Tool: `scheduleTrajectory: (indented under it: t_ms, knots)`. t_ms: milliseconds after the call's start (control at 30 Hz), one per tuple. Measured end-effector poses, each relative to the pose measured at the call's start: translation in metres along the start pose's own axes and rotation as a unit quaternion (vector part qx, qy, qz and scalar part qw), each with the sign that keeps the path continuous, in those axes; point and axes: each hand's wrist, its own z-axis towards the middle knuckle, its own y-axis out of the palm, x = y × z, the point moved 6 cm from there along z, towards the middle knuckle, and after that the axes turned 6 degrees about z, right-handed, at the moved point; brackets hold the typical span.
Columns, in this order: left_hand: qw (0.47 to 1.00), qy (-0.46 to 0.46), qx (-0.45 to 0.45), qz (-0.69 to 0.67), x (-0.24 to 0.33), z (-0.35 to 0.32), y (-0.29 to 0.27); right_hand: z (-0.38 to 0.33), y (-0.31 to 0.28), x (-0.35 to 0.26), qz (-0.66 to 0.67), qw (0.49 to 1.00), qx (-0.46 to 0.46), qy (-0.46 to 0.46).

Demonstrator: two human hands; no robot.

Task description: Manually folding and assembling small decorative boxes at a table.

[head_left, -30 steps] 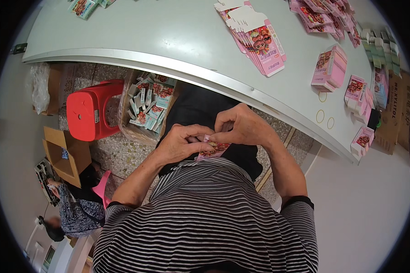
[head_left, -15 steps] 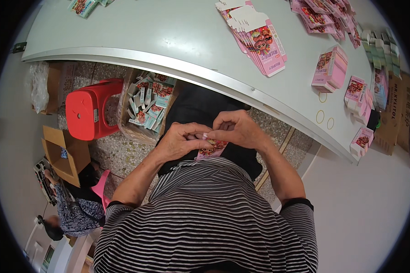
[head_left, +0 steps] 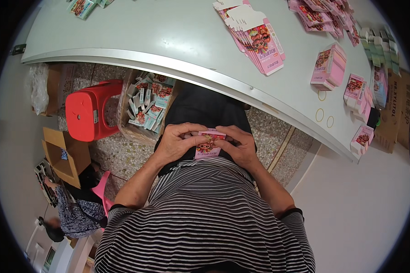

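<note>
A small pink printed carton is held over my lap, close against my striped shirt. My left hand grips its left side, thumb across the printed front. From the right, my right hand closes on the upper right edge, its thumb also on the front. The fingers behind the carton are hidden. On the table ahead, a fanned stack of flat pink cartons lies with white flaps pointing away from me.
A box of mint-green cartons stands on the floor beside a red stool. The table's metal edge crosses ahead. Banded pink cartons and rubber bands lie at the right. A person sits at lower left.
My right hand has come down from the carton's top edge to its right side, uncovering more of the printed front. My left hand keeps its hold.
</note>
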Motion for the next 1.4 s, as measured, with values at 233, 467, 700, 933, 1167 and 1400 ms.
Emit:
scheduleTrajectory:
  t_ms: [233, 467, 700, 933, 1167, 1400]
  knots:
    - [0.999, 0.031, -0.020, 0.026, 0.004, 0.002, 0.002, 0.005, -0.006, -0.003, -0.047, 0.997, -0.026, -0.059]
    - [0.984, 0.072, 0.063, -0.151, 0.014, 0.006, -0.001, 0.048, -0.020, -0.081, -0.212, 0.971, -0.059, -0.092]
    - [0.984, 0.072, 0.135, -0.092, 0.015, 0.017, -0.023, 0.125, -0.115, -0.180, -0.087, 0.945, 0.180, -0.260]
    - [0.982, 0.048, 0.143, -0.115, 0.004, 0.015, -0.021, 0.147, -0.093, -0.134, -0.483, 0.849, 0.176, -0.125]
    - [0.982, 0.043, 0.143, -0.120, 0.011, 0.019, -0.024, 0.125, -0.081, -0.146, -0.416, 0.865, 0.208, -0.187]
    - [0.970, 0.206, 0.011, -0.129, 0.097, 0.047, -0.011, 0.078, 0.002, -0.108, -0.123, 0.985, 0.002, -0.121]
